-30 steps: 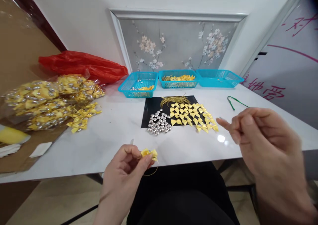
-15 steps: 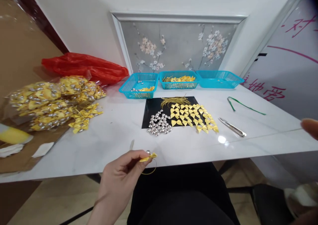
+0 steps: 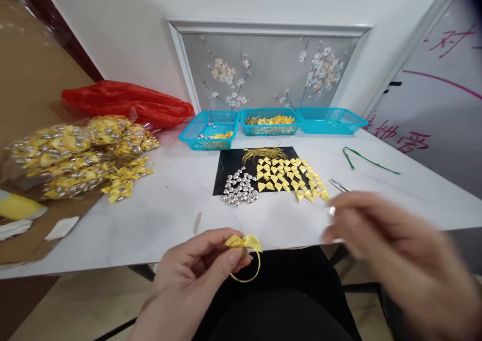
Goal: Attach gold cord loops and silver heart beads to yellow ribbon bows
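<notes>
My left hand is closed, with thumb and fingers pinching a yellow ribbon bow. A loop of thin gold cord hangs from the bow, over my dark lap. To the right, my right hand is smeared by motion above the table's front edge. Its fingers are bent, and whether they hold anything is not clear. Beyond my hands lie a heap of silver beads, rows of yellow bows and a bundle of gold cords, on and around a black mat.
Blue baskets stand along the wall: a left one, a middle one and a right one. Tweezers lie partly behind my right hand, near a green tie. Bagged bows and a red bag sit left.
My right hand has come in from the right edge towards the middle. My left hand has shifted slightly right and turned the bow; the silver bead seen beside it is now hidden.
</notes>
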Tool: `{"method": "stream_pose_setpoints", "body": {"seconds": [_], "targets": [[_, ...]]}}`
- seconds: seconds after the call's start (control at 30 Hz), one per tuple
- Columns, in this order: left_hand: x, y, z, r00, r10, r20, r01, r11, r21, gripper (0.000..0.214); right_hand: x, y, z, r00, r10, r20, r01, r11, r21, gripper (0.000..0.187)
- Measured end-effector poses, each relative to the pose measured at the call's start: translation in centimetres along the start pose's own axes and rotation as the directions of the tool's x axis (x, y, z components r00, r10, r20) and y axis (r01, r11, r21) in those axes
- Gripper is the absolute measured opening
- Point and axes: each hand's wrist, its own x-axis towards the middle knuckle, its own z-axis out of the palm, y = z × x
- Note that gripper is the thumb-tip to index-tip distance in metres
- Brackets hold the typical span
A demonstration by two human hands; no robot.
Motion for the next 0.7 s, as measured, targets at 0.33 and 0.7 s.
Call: {"method": "stream_pose_setpoints", "body": {"seconds": [0.33, 0.7], "targets": [[-0.3, -0.9, 0.1, 0.977, 0.214, -0.023, -0.189, 0.902, 0.389, 0.018, 2.5, -2.7, 6.7, 0.887, -0.095, 0.453, 0.065, 0.995, 0.082, 0.020], [-0.2, -1.7, -1.0, 0.995, -0.067, -0.068, 0.060, 0.992, -0.110, 0.031, 2.3, -2.1, 7.3, 0.854, 0.092, 0.512, -0.239, 0.944, 0.229, 0.029]]}}
